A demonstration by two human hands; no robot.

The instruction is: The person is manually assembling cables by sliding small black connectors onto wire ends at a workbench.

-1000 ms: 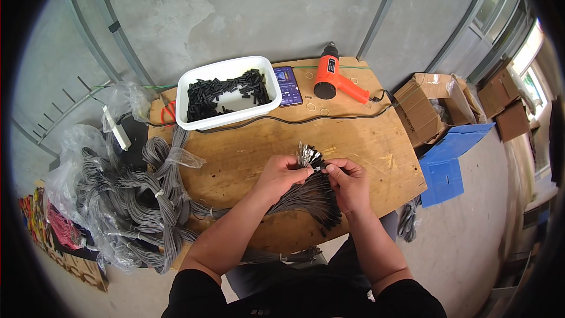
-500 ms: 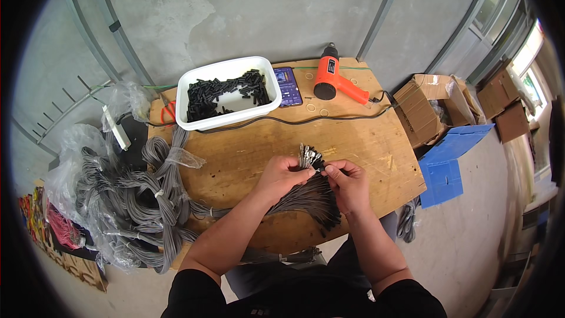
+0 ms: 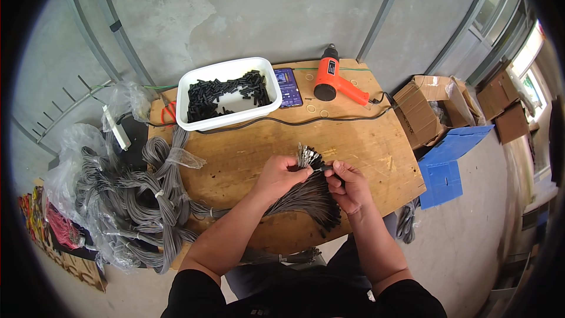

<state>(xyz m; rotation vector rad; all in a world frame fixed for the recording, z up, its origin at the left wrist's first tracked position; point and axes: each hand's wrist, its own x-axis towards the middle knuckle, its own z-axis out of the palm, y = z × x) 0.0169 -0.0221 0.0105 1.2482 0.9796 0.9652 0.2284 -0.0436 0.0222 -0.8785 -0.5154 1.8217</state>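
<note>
Remotely, I see the left hand (image 3: 282,175) pinching grey wires (image 3: 305,198), the right hand (image 3: 351,186) a black sleeve (image 3: 325,168) lying left-to-right between them, nearer the right.

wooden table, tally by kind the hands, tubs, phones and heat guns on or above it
Hands: 2 (left hand, right hand)
White tub: 1
Phone: 1
Heat gun: 1
Total: 5

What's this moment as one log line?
left hand: pinching metal-tipped grey wires; right hand: pinching small black tube; white plastic tub: black tubes
</note>
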